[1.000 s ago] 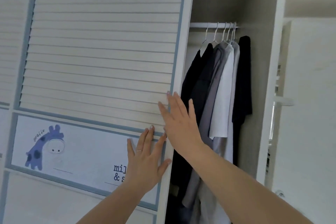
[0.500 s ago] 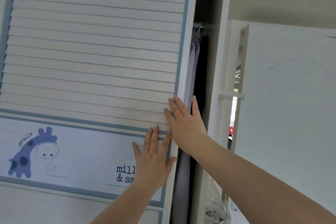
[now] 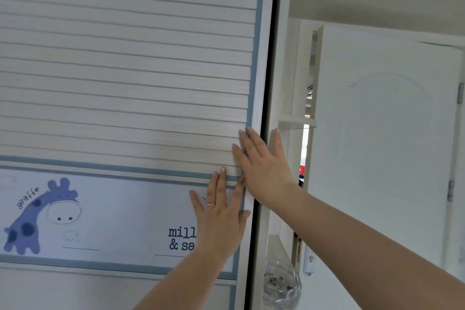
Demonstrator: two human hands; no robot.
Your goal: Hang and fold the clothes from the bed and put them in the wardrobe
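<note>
your left hand (image 3: 221, 219) lies flat on the wardrobe door (image 3: 130, 78), fingers straight and spread, holding nothing, with a ring on one finger. it covers part of the dark letters beside the blue giraffe picture (image 3: 37, 216). your right hand (image 3: 261, 166) is flat too, pressed on the door's right edge, thumb sticking up over the thin dark gap. the door sits almost against the white wardrobe frame (image 3: 279, 83), so the clothes are hidden. a white room door (image 3: 382, 146) stands to the right.
</note>
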